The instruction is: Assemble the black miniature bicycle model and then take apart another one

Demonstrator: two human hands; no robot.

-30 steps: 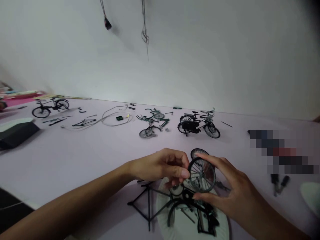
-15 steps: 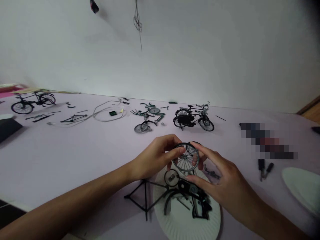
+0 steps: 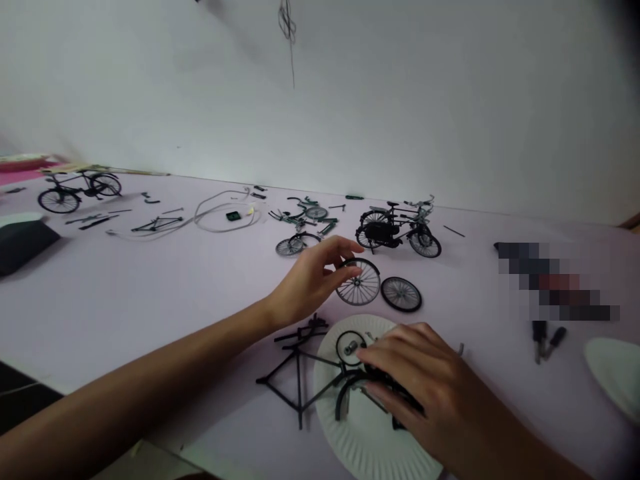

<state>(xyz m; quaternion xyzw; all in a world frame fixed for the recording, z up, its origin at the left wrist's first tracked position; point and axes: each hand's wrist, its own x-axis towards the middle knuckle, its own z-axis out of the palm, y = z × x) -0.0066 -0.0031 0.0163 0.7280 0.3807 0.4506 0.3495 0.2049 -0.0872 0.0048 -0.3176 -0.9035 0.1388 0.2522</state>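
My left hand (image 3: 313, 280) pinches the rim of a miniature bicycle wheel (image 3: 358, 283) between thumb and fingers, its spoked face turned toward me. Just right of it, a second wheel (image 3: 401, 295) lies on the table. My right hand (image 3: 417, 377) hovers over a white paper plate (image 3: 370, 453), thumb and fingers apart around black bicycle parts, partly hiding them; contact is unclear. A small ring-shaped part (image 3: 351, 348) and a curved black mudguard (image 3: 345, 395) show on the plate. A black bicycle frame (image 3: 299, 383) rests left of the plate, its end overlapping the rim.
Behind my hands stands a black model bicycle (image 3: 397, 230); another model bicycle (image 3: 80, 190) is far left. Loose green bicycle parts (image 3: 305, 217) and a white cable (image 3: 210, 227) lie between them. Small screwdrivers (image 3: 545, 341) and another white plate (image 3: 615, 373) are at right.
My right hand has left the wheels and come down over the plate. One wheel now lies on the table; my left hand has moved slightly away with the other.
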